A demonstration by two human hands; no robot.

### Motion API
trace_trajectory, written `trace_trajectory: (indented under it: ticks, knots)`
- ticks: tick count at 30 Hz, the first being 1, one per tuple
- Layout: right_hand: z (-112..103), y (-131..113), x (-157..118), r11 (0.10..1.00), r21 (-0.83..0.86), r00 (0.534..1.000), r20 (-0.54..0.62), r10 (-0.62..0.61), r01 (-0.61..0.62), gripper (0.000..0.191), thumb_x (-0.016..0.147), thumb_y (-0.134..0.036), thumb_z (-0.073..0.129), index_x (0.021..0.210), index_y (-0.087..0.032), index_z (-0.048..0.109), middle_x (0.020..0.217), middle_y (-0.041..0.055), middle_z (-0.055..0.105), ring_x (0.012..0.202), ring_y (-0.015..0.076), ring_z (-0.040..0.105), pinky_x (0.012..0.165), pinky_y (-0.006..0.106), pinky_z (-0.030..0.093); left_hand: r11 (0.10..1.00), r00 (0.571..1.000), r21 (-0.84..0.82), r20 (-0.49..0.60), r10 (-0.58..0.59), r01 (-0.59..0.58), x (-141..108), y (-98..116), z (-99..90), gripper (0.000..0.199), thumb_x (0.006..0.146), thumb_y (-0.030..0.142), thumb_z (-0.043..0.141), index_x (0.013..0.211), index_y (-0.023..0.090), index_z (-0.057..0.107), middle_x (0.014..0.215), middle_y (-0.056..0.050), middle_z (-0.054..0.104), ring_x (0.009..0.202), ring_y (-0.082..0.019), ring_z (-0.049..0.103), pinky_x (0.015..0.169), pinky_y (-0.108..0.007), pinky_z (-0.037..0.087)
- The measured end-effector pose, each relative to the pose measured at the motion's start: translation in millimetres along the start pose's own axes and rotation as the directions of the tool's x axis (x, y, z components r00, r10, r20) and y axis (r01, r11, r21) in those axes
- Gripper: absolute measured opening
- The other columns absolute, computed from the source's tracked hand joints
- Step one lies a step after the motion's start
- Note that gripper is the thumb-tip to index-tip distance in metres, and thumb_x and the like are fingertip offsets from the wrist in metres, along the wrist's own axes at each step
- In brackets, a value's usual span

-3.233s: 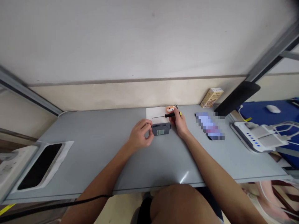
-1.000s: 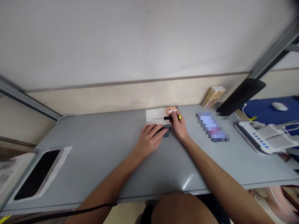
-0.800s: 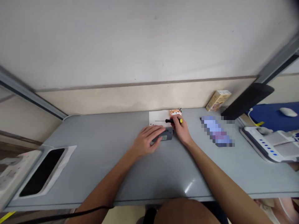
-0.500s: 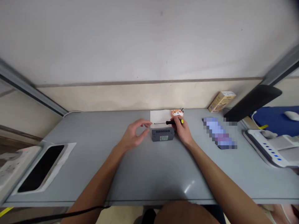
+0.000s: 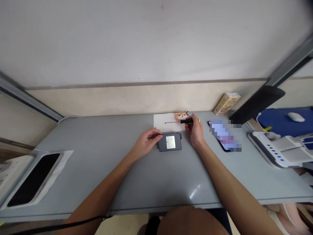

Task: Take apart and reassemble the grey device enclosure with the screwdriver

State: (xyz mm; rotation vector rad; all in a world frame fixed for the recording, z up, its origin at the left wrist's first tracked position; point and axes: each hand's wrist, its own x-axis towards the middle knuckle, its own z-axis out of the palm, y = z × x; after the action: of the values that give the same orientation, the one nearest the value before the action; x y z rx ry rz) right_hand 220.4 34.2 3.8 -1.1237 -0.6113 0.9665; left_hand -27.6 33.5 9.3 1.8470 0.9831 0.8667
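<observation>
A small dark grey box [image 5: 162, 143] with a pale label lies label side up on the desk in front of me. The fingers of my left hand [image 5: 146, 143] are pinched together on its far left corner. My right hand [image 5: 196, 131] is closed around the black handle of a screwdriver [image 5: 186, 121] with a yellow end. Its thin shaft points left over a white sheet of paper [image 5: 158, 120], beyond the box. A tiny dark speck lies at the paper's left edge, too small to name. Behind the screwdriver sits an orange and white animal-face item [image 5: 181, 116].
To the right are a phone [image 5: 223, 135] with a blurred screen, a small carton [image 5: 227, 103], a black upright object [image 5: 256, 103] and a white power strip [image 5: 276, 151]. A dark-screened phone or tablet [image 5: 34, 179] lies on white paper at the left. A wall bounds the grey desk [image 5: 102, 140].
The box has turned from standing with its vented side showing to lying label up. My left hand has closed on its corner. My right hand moved slightly right and away with the screwdriver.
</observation>
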Motion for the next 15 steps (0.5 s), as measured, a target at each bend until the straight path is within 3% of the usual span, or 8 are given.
trace_trajectory:
  ticks: [4, 9, 12, 14, 15]
  knots:
    - [-2, 0, 4, 1.000, -0.016, 0.997, -0.077, -0.013, 0.012, 0.042, 0.085, -0.061, 0.060, 0.079, -0.020, 0.067, 0.059, -0.0026, 0.054, 0.052, 0.0114, 0.044, 0.050, 0.026, 0.031, 0.998, 0.999, 0.035, -0.020, -0.048, 0.049, 1, -4, 4.5, 0.028, 0.096, 0.048, 0.065, 0.103, 0.022, 0.072, 0.103, -0.004, 0.076, 0.097, -0.022, 0.070, 0.087, -0.033, 0.054]
    - [-2, -1, 5, 0.992, -0.101, 0.982, -0.169, -0.090, 0.074, 0.043, 0.085, -0.059, 0.058, 0.074, -0.019, 0.066, 0.065, -0.0011, 0.059, 0.056, 0.0123, 0.048, 0.052, 0.027, 0.035, 0.988, 1.000, 0.152, 0.006, -0.011, 0.010, 2, -7, 1.8, 0.028, 0.100, 0.045, 0.058, 0.098, 0.022, 0.073, 0.098, -0.004, 0.076, 0.091, -0.021, 0.069, 0.082, -0.033, 0.055]
    - [-3, -3, 5, 0.994, -0.094, 0.978, -0.195, -0.078, 0.060, 0.041, 0.086, -0.058, 0.059, 0.075, -0.019, 0.067, 0.061, -0.0018, 0.057, 0.054, 0.0125, 0.048, 0.051, 0.027, 0.036, 0.975, 0.997, 0.221, 0.073, 0.008, -0.024, 0, 0, -4.4, 0.029, 0.102, 0.045, 0.054, 0.101, 0.023, 0.073, 0.098, -0.004, 0.074, 0.087, -0.020, 0.068, 0.080, -0.034, 0.055]
    - [-4, -3, 5, 0.994, -0.080, 0.977, -0.195, -0.086, 0.071, 0.040, 0.086, -0.056, 0.059, 0.074, -0.019, 0.067, 0.060, -0.0018, 0.057, 0.053, 0.0121, 0.048, 0.050, 0.026, 0.036, 0.965, 0.989, 0.256, 0.147, 0.016, -0.053, -4, 8, -9.2, 0.027, 0.096, 0.045, 0.065, 0.114, 0.026, 0.070, 0.112, -0.005, 0.071, 0.095, -0.021, 0.067, 0.086, -0.036, 0.056]
    - [-4, -4, 5, 0.994, -0.076, 0.977, -0.192, -0.090, 0.077, 0.039, 0.086, -0.056, 0.059, 0.074, -0.019, 0.066, 0.060, -0.0017, 0.056, 0.053, 0.0119, 0.048, 0.049, 0.026, 0.036, 0.961, 0.981, 0.265, 0.193, 0.030, -0.082, -6, 12, -11.3, 0.039, 0.089, 0.045, 0.074, 0.124, 0.029, 0.067, 0.121, -0.006, 0.068, 0.103, -0.023, 0.066, 0.091, -0.038, 0.056]
